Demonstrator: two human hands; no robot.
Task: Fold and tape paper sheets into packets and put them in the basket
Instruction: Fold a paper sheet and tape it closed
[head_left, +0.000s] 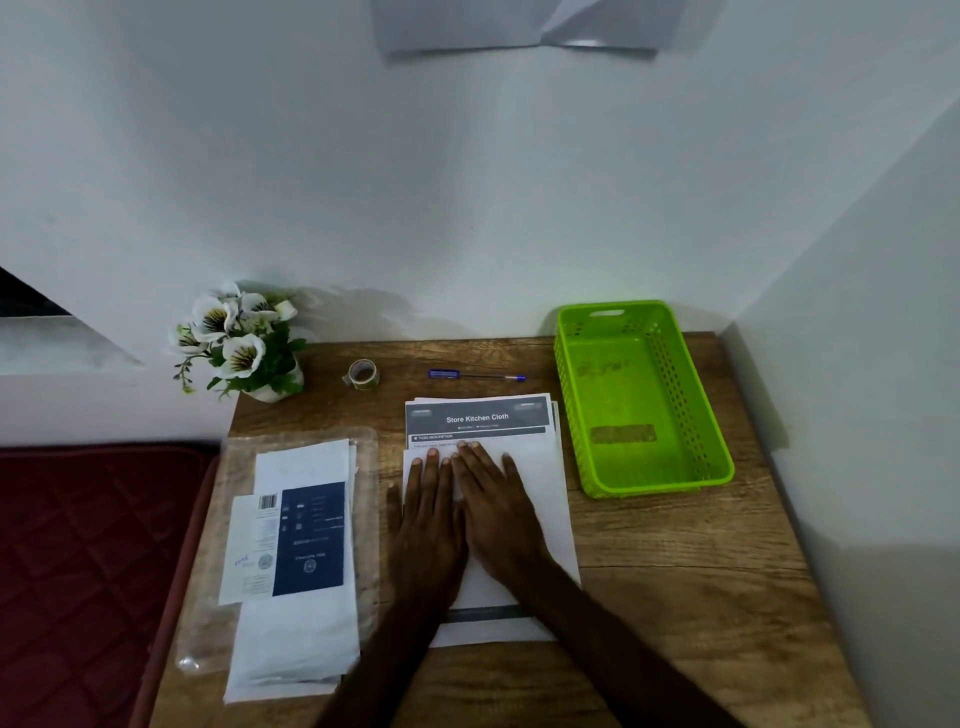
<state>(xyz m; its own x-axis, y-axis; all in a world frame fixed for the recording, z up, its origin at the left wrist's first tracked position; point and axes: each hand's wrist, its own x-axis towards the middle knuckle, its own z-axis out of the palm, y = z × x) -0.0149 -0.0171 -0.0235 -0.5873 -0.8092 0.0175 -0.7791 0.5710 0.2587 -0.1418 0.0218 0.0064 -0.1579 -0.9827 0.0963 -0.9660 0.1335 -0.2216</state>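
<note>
I have both hands flat on the stack of paper sheets (540, 499) in the middle of the wooden desk (701, 571). My left hand (426, 525) lies with its fingers straight and close together, pressing down on the left part of the top sheet, which is folded up over itself so its white back shows. My right hand (498, 514) lies just beside it, fingers straight and slightly spread, palm down on the same folded sheet; the two hands touch along their inner edges. Neither hand grips anything. Above my fingertips the printed header "Store Kitchen Cloth" shows on the sheet beneath. The green basket (719, 467) stands at the right of the paper, near the wall, with nothing folded inside that I can see. Behind the paper lies a blue pen (475, 375), and left of it a roll of clear tape (362, 373) stands on the desk. A pot of white flowers (239, 338) sits at the far left corner. On the left side of the desk, a clear plastic sleeve (366, 519) holds other papers and a dark blue booklet (310, 538).
</note>
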